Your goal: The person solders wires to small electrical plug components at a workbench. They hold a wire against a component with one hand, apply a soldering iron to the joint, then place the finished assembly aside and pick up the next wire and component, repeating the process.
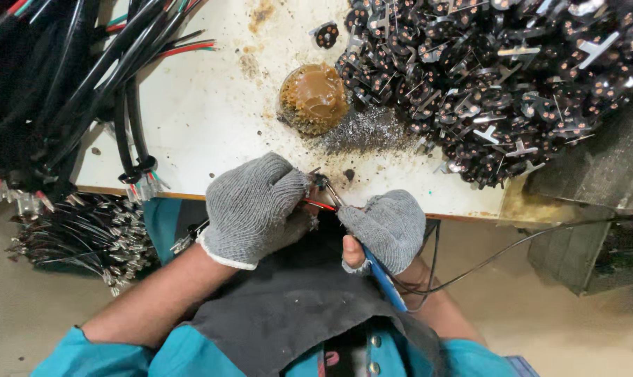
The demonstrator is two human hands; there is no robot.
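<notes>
While my left hand (255,208) is curled tight in its grey knit glove, its fingers pinch a thin red wire (319,204) together with a small black part (321,182) at the table's edge, kept low and close to my body so the joint sits steady under my eyes. My right hand (388,227), gloved the same way, is clenched around a soldering iron (379,274) with a blue handle; the handle runs back toward my lap and the slim metal tip slants up to meet the wire just beside my left fingertips. The iron's dark cord (498,255) trails off to my right, out of the way. On the stained white table (205,105) a brown lump of flux (314,98) sits near, just above my hands, with grey metal dust beside it, within easy reach of the tip. A big heap of black parts with metal prongs (498,77) fills the right side. Bundles of black cables (86,77) lie at the left, and more wire ends (86,237) hang below the table's edge.
</notes>
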